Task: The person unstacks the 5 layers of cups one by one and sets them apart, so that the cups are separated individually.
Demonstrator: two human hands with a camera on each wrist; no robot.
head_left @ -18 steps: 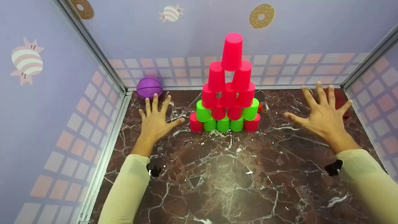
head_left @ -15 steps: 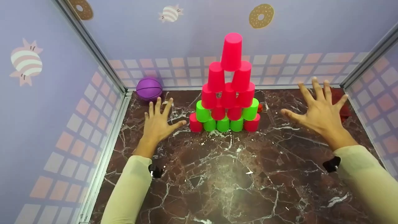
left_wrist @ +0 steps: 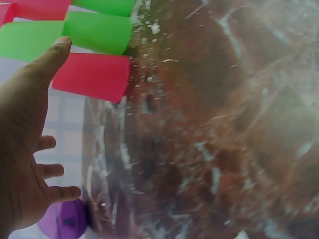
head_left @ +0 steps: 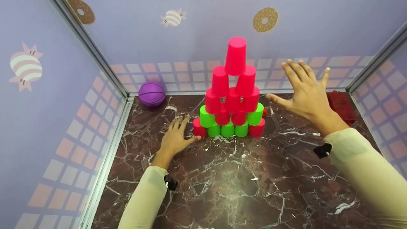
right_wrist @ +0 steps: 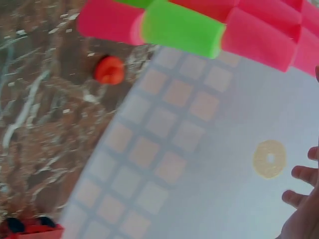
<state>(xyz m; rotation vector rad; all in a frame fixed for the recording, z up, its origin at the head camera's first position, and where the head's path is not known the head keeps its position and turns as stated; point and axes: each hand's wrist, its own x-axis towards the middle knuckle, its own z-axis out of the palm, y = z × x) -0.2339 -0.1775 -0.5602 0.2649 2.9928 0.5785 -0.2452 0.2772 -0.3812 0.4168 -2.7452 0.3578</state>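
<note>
A tall pyramid of upside-down cups rises from the marble-patterned surface, with one pink cup (head_left: 236, 56) alone at its top. Pink and green cups make up the lower rows, among them a green cup (head_left: 207, 116) at the left side. My left hand (head_left: 174, 138) is spread just left of the bottom-left pink cup (head_left: 199, 128); whether the thumb touches it I cannot tell. My right hand (head_left: 308, 97) is raised to the right of the pyramid, fingers spread and apart from the cups. Neither hand holds anything.
A purple ball (head_left: 151, 94) lies in the back left corner. At the back right is a red object (head_left: 342, 107), partly behind the right arm. A small orange-red round thing (right_wrist: 109, 69) sits behind the pyramid's right side. Patterned walls enclose the back and sides.
My left hand has moved right and nearer, toward the pyramid's base. My right hand has moved left and upward, closer to the cups. The pyramid stands as before.
</note>
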